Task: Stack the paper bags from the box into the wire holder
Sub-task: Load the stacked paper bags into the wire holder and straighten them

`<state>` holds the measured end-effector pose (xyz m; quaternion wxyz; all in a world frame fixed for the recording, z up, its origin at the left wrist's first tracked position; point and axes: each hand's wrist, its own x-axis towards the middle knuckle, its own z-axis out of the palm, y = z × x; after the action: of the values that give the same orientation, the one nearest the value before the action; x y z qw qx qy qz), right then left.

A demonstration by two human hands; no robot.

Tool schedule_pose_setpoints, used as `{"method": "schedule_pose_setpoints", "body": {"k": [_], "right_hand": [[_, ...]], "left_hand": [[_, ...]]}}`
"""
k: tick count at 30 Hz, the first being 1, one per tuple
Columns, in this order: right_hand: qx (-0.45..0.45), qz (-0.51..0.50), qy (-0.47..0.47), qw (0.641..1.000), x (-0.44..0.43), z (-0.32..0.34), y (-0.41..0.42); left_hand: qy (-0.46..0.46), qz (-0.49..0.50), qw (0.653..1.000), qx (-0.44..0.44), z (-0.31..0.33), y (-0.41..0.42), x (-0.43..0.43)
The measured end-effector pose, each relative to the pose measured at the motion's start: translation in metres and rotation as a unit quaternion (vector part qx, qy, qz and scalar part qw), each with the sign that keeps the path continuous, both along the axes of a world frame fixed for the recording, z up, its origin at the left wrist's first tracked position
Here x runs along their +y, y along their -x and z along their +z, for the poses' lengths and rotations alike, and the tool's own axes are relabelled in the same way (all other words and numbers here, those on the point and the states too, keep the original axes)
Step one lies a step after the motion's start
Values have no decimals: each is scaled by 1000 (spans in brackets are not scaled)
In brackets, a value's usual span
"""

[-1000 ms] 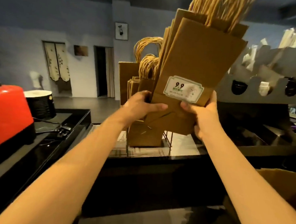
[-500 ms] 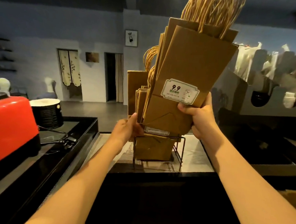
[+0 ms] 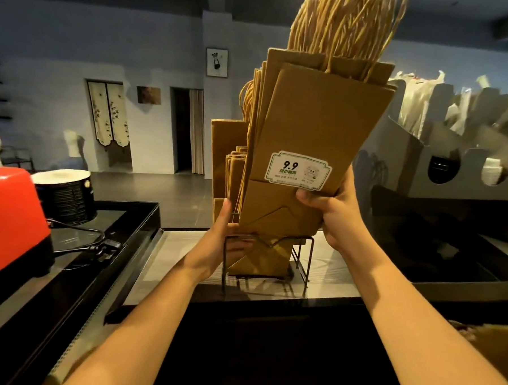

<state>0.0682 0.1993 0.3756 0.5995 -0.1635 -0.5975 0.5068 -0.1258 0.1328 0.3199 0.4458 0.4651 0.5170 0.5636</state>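
Note:
A thick bundle of flat brown paper bags with twine handles and a white 9.9 sticker stands tilted to the right, its bottom edge at the top rail of the black wire holder. My right hand grips the bundle's lower right edge. My left hand lies flat against the left side of the holder and the bags standing in it. More brown bags stand upright in the holder behind the bundle. A corner of the brown box shows at the lower right.
A red machine and a stack of black-and-white lids sit on the dark counter at left, with a cable and plug beside them. A grey cardboard organiser with white bags and cups stands right of the holder.
The bundle has come down and forward until its bottom meets the holder's top rail. My left hand let go of the bundle and moved down to the holder's left side.

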Motion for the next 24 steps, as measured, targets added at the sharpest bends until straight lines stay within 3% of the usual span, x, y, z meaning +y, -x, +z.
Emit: {"method": "schedule_pose_setpoints", "body": {"k": [4,7,18,24], "right_hand": [[-10,22,-19,1000,2,-11,-5],[-38,26,-21,999,4,-12,-9],[-108,75,39,991,10,-7,-3],[-108,49,106,987,10,-13,11]], "left_hand": [[-25,6,1000,-16,-7,-2,-1],[-42,1,996,-79,-9,-3,-4],[-35,-24,989,-142,-11,4,-5],[-28,-15,996,-79,-12,2,-7]]}}
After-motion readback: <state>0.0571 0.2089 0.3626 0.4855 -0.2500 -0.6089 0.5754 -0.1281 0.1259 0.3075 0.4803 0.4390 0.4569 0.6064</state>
